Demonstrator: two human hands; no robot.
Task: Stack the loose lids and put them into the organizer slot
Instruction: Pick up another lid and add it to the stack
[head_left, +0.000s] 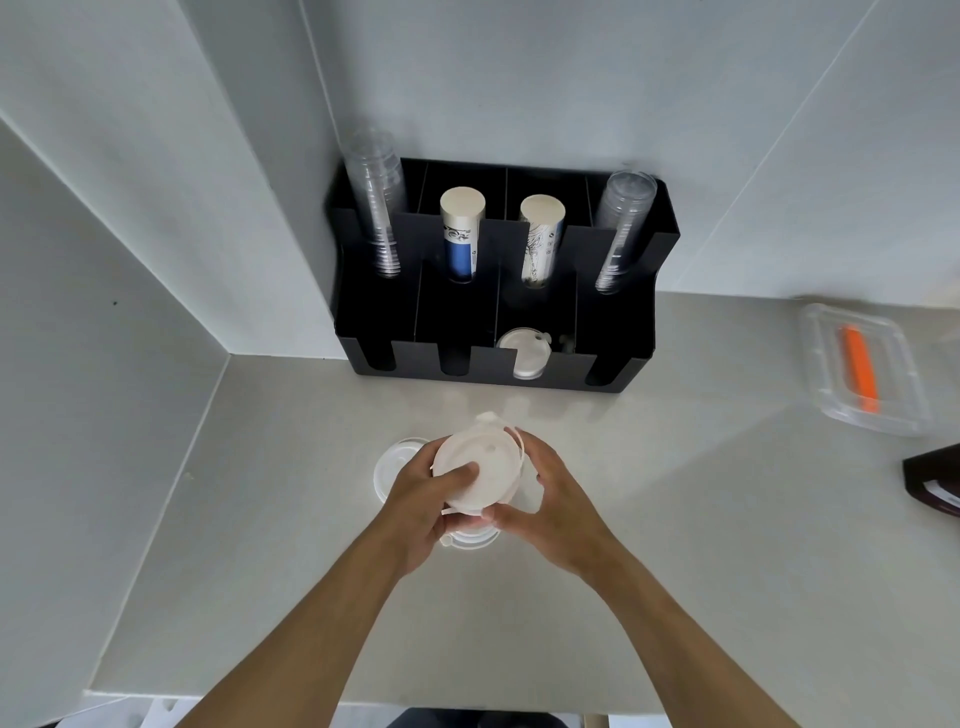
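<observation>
**A:** Why does the person hold the stack of lids (477, 470) up off the counter (675, 519) rather than build it flat?

**B:** Probably to square the rims. The left hand (415, 499) is clamped on the near-left edge with its thumb pressed on the top lid, and the right hand (550, 499) is closed round the right side, so the lids are squeezed between both palms.

**A:** Are any lids loose?

**B:** One lid (390, 462) lies on the counter just left of the hands, and another lid (470, 540) peeks out beneath them.

**A:** Where would the stack go?

**B:** Likely the black organizer (623, 332) against the wall; its third front slot already has lids in the slot (525, 353), which marks it as the lid compartment. The back slots hold cups.
</observation>
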